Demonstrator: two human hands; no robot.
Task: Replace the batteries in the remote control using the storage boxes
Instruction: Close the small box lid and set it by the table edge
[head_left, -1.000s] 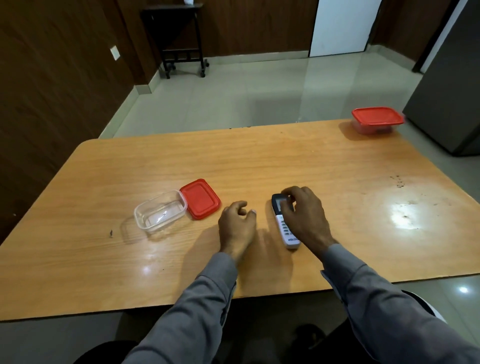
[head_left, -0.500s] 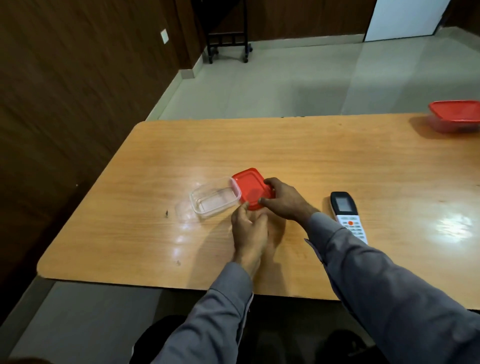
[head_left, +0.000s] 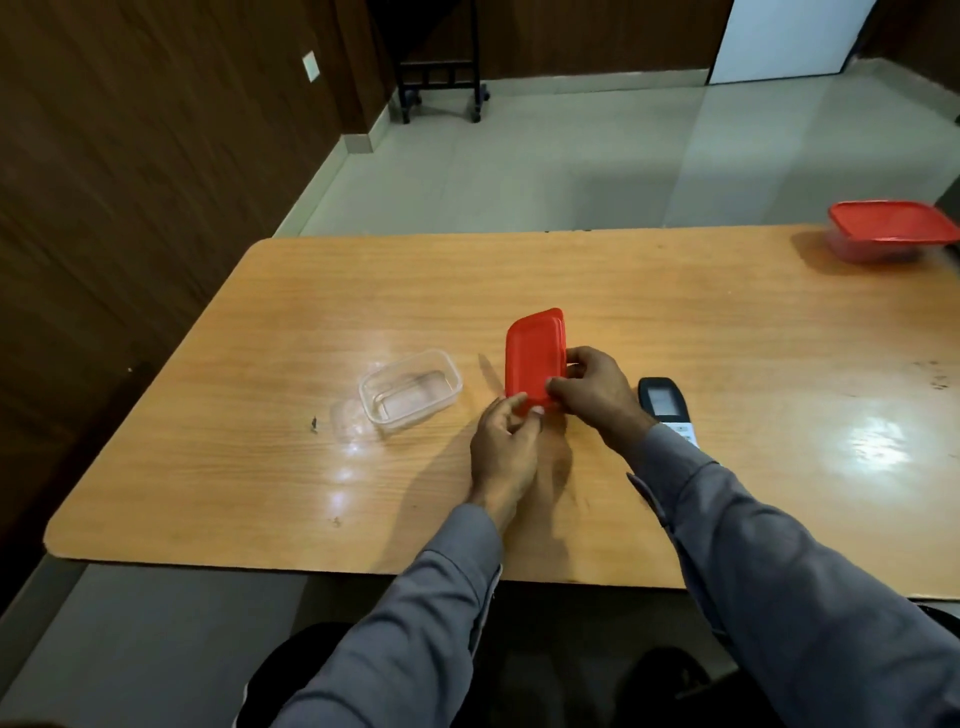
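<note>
Both hands, left (head_left: 504, 447) and right (head_left: 592, 395), grip the flat red plastic lid (head_left: 532, 358) just beside the clear rectangular plastic box (head_left: 410, 387) (apparently empty), likely for resealing next.

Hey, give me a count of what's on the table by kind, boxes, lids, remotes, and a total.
Clear boxes: 2, one open box, one closed box at the far corner
Red lids: 2, one loose lid held by both hands, one far lid on the closed box
Remotes: 1, remote
Total: 5
</note>
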